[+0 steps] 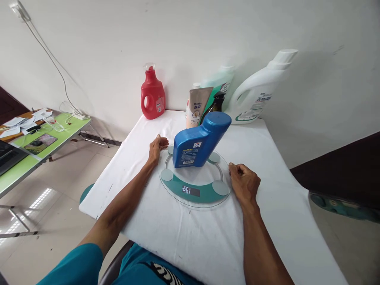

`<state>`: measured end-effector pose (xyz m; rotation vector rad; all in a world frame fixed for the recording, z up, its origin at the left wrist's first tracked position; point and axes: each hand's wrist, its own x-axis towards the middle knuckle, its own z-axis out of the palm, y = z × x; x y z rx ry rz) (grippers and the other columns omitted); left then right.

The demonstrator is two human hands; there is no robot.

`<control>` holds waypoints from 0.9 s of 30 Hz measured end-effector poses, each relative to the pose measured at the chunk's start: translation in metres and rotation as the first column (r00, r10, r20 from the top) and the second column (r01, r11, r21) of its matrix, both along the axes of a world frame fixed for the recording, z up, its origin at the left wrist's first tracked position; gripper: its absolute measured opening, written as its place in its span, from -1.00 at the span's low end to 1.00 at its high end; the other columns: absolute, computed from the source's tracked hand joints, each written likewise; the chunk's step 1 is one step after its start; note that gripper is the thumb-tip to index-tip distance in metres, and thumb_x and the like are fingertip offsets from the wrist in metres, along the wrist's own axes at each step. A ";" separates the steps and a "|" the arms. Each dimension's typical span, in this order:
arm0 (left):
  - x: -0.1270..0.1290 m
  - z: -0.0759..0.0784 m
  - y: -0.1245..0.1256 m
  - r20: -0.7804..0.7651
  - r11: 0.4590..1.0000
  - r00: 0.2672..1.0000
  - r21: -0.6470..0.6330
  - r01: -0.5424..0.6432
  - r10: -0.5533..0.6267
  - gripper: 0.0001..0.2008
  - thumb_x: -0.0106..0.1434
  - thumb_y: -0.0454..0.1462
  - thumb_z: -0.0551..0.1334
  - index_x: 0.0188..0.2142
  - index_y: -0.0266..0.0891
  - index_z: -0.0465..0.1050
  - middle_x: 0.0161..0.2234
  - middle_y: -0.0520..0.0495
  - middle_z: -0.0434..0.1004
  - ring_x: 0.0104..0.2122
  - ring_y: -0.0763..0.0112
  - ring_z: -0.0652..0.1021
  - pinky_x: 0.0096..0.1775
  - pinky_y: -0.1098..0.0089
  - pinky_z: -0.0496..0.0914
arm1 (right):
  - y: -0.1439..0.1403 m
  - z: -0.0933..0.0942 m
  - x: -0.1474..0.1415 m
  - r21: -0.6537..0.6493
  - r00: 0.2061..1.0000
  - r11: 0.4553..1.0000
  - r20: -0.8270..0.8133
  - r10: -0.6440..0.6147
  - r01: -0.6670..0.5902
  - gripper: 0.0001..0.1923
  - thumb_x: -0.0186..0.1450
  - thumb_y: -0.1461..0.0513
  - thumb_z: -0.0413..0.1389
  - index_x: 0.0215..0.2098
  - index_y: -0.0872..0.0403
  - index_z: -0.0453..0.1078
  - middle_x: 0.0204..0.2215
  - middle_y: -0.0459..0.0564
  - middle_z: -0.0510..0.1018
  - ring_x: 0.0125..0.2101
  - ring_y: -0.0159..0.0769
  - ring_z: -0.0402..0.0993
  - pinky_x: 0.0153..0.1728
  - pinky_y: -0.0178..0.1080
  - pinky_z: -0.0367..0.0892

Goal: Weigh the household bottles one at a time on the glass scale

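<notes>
A blue plastic bottle (198,141) stands upright on a round glass scale (194,194) whose lit display shows digits. The scale lies on a table covered in white cloth (208,233). My left hand (156,147) rests on the cloth at the scale's left rim, fingers loosely spread, holding nothing. My right hand (244,181) sits at the scale's right rim with its fingers curled against the glass edge. Neither hand touches the bottle.
Against the wall at the table's back stand a red detergent jug (152,96), a refill pouch (197,106), a dark pump bottle (216,103) and a big white jug (259,95). A green table (44,146) with papers stands at left.
</notes>
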<state>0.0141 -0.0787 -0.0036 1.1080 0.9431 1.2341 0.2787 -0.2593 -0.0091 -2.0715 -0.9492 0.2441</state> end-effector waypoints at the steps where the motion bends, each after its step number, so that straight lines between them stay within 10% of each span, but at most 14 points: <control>1: 0.000 0.000 -0.001 -0.004 1.000 1.000 -0.002 -0.001 0.001 -0.33 0.28 0.29 0.16 -0.27 -0.29 0.58 -0.24 -0.26 0.64 -0.22 0.17 0.64 -0.04 0.13 0.51 | 0.000 0.000 0.000 -0.003 1.000 1.000 -0.004 -0.002 0.002 -0.61 0.19 -0.12 -0.03 -0.58 -0.04 0.22 -0.62 -0.04 0.41 -0.50 -0.18 0.29 -0.30 -0.14 0.17; 27: 0.000 -0.001 -0.001 -0.110 0.999 0.994 0.040 -0.003 0.008 -0.28 0.28 0.34 0.11 -0.24 -0.30 0.56 -0.24 -0.28 0.67 -0.22 0.13 0.66 -0.04 0.09 0.53 | -0.001 0.001 -0.001 -0.007 1.000 1.000 0.012 0.007 -0.007 -0.62 0.21 -0.10 -0.03 -0.57 -0.03 0.24 -0.62 -0.03 0.44 -0.50 -0.18 0.31 -0.30 -0.13 0.19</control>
